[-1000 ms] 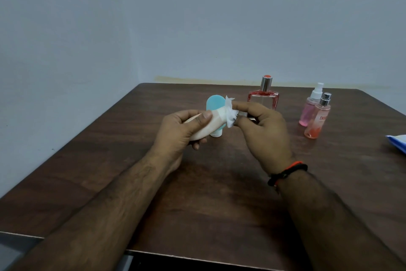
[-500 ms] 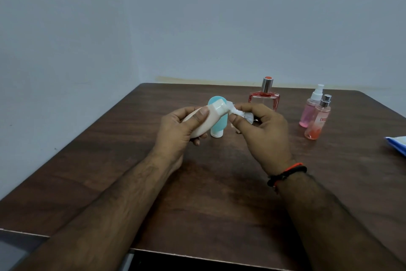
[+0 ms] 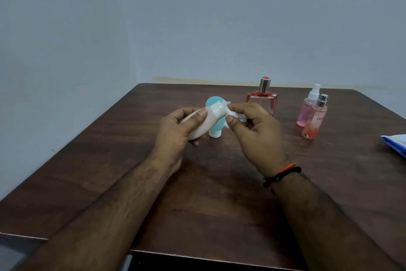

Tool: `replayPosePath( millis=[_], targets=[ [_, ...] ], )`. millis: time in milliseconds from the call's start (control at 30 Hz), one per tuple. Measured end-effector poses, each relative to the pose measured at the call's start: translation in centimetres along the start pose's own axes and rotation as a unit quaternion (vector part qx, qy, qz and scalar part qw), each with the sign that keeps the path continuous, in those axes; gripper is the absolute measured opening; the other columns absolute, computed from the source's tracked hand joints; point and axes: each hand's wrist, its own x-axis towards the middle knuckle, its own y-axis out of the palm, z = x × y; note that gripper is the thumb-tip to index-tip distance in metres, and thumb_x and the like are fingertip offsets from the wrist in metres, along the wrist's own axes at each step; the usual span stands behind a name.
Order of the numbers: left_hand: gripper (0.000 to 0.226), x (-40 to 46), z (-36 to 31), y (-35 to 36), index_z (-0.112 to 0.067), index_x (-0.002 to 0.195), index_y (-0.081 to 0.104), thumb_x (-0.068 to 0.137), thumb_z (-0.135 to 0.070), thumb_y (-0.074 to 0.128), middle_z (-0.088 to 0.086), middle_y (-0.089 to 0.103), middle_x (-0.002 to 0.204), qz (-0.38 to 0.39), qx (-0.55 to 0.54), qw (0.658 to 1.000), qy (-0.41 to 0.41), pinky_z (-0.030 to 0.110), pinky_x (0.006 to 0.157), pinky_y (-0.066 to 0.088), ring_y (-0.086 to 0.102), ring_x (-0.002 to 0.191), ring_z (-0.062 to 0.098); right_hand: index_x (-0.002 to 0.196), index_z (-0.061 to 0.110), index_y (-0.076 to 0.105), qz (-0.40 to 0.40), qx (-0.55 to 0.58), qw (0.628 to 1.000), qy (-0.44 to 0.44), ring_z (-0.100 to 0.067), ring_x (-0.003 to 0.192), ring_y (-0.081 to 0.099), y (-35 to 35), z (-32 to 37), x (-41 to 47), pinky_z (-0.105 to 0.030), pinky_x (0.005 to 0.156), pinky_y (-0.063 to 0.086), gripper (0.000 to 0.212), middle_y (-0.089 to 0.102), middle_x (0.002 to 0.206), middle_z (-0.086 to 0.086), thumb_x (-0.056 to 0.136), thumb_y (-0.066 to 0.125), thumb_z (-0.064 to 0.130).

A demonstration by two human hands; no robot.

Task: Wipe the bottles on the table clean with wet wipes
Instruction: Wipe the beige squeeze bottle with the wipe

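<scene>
My left hand point(image 3: 175, 132) grips a cream tube bottle point(image 3: 203, 124) tilted above the table, its white cap point(image 3: 217, 110) pointing up and right. My right hand point(image 3: 257, 136) pinches a crumpled white wet wipe point(image 3: 236, 115) just right of the cap. Behind the tube stands a turquoise tube point(image 3: 216, 126) on its white cap, partly hidden. A red-edged glass perfume bottle point(image 3: 262, 98) stands behind my right hand. Two pink spray bottles point(image 3: 306, 109) point(image 3: 315, 121) stand at the right.
The dark wooden table point(image 3: 208, 194) meets pale walls at the back and left. A blue and white wipes pack point(image 3: 395, 143) lies at the right edge, cut off by the frame. The table's front edge runs near my forearms.
The wipe covered the tube's cap a second ago; it has come off to the right and the white cap is now bare. The tube has tilted slightly more upright.
</scene>
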Motion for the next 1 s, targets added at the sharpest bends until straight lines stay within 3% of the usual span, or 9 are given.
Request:
replayPosePath(
  millis=[200,367,467,567,667,800,1000],
  targets=[
    [0.022,-0.02,0.12,0.12,-0.006,0.104,0.070,0.089,-0.022,0.070,0.001,0.072,0.075,-0.005,-0.013,1.000,0.006,0.023,0.042,0.043,0.059,0.053,0.016,0.112,0.016,0.073,-0.012,0.002,1.000,0.010,-0.003,0.090,0.060,-0.11,0.07,-0.13,-0.009,0.075,0.048,0.024,0.066,0.101,0.006,0.089,0.069,0.011],
    [0.024,0.05,0.12,0.16,-0.007,0.105,0.070,0.088,-0.024,0.071,0.001,0.074,0.079,-0.004,-0.013,1.000,0.001,0.024,0.043,0.044,0.062,0.058,0.019,0.106,0.017,0.074,-0.043,0.019,0.998,0.036,-0.013,0.087,0.064,-0.21,0.10,-0.23,-0.032,0.076,0.058,0.020,0.067,0.093,0.006,0.089,0.067,0.010],
    [0.027,0.04,0.07,0.33,-0.006,0.106,0.069,0.087,-0.026,0.071,0.002,0.074,0.080,0.010,-0.005,1.000,0.002,0.024,0.044,0.045,0.062,0.060,0.019,0.111,0.017,0.072,-0.081,0.038,0.995,0.044,-0.004,0.093,0.063,-0.37,0.09,0.09,-0.022,0.082,0.055,0.024,0.065,0.099,0.010,0.090,0.067,0.009],
    [0.025,-0.09,0.19,0.46,-0.007,0.105,0.070,0.087,-0.025,0.071,0.002,0.074,0.081,0.023,0.018,0.999,0.014,0.024,0.045,0.046,0.062,0.062,0.019,0.118,0.015,0.070,-0.045,0.039,0.998,0.019,0.008,0.098,0.059,-0.25,0.18,0.10,-0.006,0.085,0.045,0.027,0.063,0.106,0.013,0.093,0.063,0.007],
    [0.022,-0.10,0.27,0.39,-0.006,0.103,0.070,0.089,-0.022,0.070,0.001,0.073,0.078,0.016,0.021,0.999,0.021,0.024,0.044,0.046,0.062,0.060,0.019,0.120,0.014,0.069,-0.004,0.021,1.000,-0.011,0.005,0.101,0.059,0.12,0.15,-0.16,-0.009,0.088,0.047,0.028,0.064,0.109,0.009,0.094,0.060,0.006],
    [0.018,0.23,0.27,0.08,-0.006,0.097,0.069,0.090,-0.023,0.069,0.000,0.071,0.074,-0.013,-0.025,1.000,0.007,0.024,0.043,0.044,0.059,0.054,0.018,0.114,0.016,0.072,0.003,-0.002,1.000,-0.029,0.008,0.095,0.059,-0.20,-0.08,-0.13,-0.007,0.081,0.047,0.025,0.063,0.103,0.016,0.091,0.065,0.008],
    [0.036,0.26,0.20,0.22,0.000,0.102,0.067,0.083,-0.030,0.074,0.012,0.072,0.087,-0.003,-0.049,0.999,-0.012,0.026,0.046,0.047,0.068,0.068,0.028,0.108,0.019,0.074,-0.020,0.052,0.998,0.010,-0.001,0.095,0.065,0.14,-0.15,-0.32,-0.007,0.079,0.049,0.024,0.071,0.105,0.005,0.087,0.072,0.008]
  ],
)
